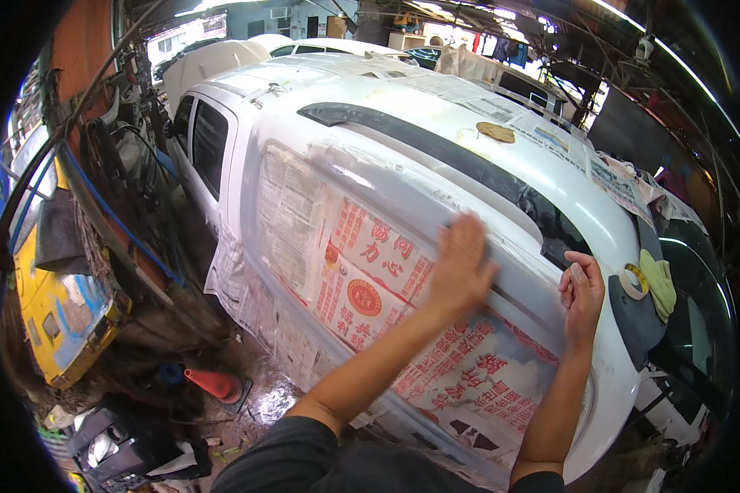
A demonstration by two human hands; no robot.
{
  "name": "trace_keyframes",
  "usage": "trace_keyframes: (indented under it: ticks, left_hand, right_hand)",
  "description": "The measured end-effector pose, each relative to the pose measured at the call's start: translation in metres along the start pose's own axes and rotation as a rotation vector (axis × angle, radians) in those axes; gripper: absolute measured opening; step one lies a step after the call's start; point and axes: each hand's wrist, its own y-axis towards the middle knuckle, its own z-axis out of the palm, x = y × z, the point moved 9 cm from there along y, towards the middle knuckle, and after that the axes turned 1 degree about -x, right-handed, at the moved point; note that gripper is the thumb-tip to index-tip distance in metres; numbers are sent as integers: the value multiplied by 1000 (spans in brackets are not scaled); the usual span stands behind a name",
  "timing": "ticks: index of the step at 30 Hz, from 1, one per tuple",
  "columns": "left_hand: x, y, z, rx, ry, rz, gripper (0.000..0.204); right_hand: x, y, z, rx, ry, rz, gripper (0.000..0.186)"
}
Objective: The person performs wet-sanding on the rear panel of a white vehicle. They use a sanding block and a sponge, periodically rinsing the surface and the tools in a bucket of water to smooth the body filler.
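My left hand (460, 264) lies over the grey strip (403, 220) above the side window of a white car, slightly blurred, its fingers close together. A dark pad (488, 248) shows only as a thin edge beside and beneath those fingers. Further right, my right hand (582, 294) is held loosely curled by the car's upper rear corner, with nothing visible in it. Below both hands, newspaper and red-printed paper (362, 263) cover the window area. A black roof rail (436, 156) runs along the roof edge beyond.
On the roof lies a brown pad (496, 131) near newspaper sheets. A tape roll (634, 281) and a pale green cloth (659, 283) rest at the rear. Leftward stand a yellow panel (57, 316), blue hose (123, 218) and, on wet floor, an orange cone (214, 384).
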Motion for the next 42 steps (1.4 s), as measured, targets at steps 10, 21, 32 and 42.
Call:
trace_keyframes:
  ticks: [10, 21, 32, 42]
  left_hand:
    - [26, 2, -15, -9, 94, -97, 75]
    - [13, -9, -21, 109, 207, 156, 73]
    - [-199, -77, 83, 545, -241, 628, 75]
    - [-211, -73, 81, 480, -143, 589, 74]
  right_hand:
    - [5, 5, 0, 4, 87, -38, 29]
    - [20, -128, -60, -74, 112, -136, 50]
    - [-42, -262, 35, 462, 44, 237, 25]
    - [-54, -318, 24, 504, 19, 393, 28]
